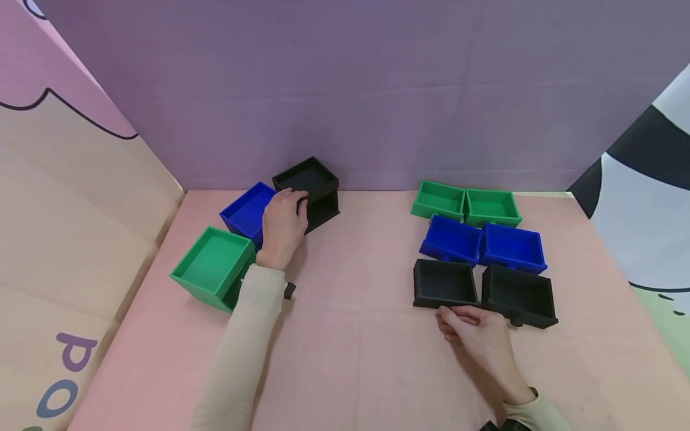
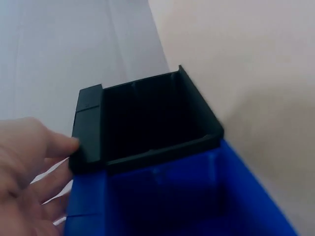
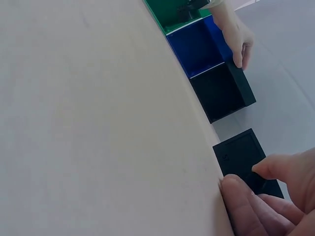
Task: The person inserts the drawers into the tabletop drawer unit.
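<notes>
Head view: at far left, the left hand (image 1: 284, 224) curls its fingers on the edge of the black case (image 1: 307, 175); at near right, the right hand (image 1: 482, 335) pinches the near-left black drawer (image 1: 444, 282) at its front. Left wrist view: the case appears light and rigid; steady it by its walls. Right wrist view: the front offers the best hold; smooth sides may slip.

You wore cream sleeves (image 1: 237, 353); you faced a green box (image 1: 212, 258), a blue box (image 1: 247, 209) and a black box (image 1: 307, 178), plus green trays (image 1: 440, 200), blue trays (image 1: 453, 239) and black trays (image 1: 445, 283); your tabletop (image 1: 356, 371) was pale pink, the wall (image 1: 345, 90) plain greyish purple; the left panel (image 1: 81, 209) was beige and pink with black outlines (image 1: 50, 90), a purple letter (image 1: 75, 339) and a blue letter (image 1: 41, 402); the right panel (image 1: 647, 233) was white, black and green.
</notes>
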The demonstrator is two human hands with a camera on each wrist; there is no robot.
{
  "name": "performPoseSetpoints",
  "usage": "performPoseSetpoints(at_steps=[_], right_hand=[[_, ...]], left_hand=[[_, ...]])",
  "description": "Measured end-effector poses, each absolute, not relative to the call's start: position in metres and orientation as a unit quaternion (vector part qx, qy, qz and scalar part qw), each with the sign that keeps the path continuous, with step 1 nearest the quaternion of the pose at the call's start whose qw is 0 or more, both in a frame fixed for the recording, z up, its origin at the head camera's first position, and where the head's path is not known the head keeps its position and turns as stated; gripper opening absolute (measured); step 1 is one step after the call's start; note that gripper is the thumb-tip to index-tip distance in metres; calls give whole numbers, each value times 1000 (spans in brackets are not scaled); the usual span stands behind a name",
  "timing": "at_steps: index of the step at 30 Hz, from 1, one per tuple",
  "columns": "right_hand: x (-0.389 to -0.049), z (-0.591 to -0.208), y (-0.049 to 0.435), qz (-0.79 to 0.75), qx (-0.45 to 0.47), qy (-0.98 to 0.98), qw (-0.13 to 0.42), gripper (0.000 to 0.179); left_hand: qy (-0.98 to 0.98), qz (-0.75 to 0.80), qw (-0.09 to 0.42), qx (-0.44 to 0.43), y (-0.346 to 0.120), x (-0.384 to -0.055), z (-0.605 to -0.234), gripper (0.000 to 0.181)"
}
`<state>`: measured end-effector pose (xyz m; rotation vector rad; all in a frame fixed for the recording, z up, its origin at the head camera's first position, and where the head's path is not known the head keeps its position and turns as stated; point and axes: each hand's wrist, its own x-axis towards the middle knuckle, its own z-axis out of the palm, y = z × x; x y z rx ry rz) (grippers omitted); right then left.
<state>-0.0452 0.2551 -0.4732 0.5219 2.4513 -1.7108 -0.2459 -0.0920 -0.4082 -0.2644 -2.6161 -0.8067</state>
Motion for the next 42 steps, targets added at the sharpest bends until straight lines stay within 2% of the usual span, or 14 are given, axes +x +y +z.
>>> performPoseSetpoints(at_steps=[7, 13, 23, 28, 34, 42], right_hand=[[-43, -470, 257, -546, 167, 819, 56, 42], [-42, -467, 257, -537, 171, 824, 62, 43], [-43, -456, 254, -545, 167, 819, 69, 48], [-45, -448, 252, -526, 160, 832, 78, 54], [-53, -439, 249, -525, 121, 841, 53, 53], [-68, -433, 244, -534, 98, 838, 56, 51]], left_hand=[[-947, -235, 189, -113, -90, -254, -395, 24], [-945, -255, 180, -100, -86, -254, -398, 25], [-936, -260, 208, -111, -80, -258, -406, 25], [-936, -269, 199, -108, -79, -259, -409, 25], [-934, -288, 186, -101, -78, -261, -408, 26], [-930, -316, 159, -98, -78, -260, -404, 28]])
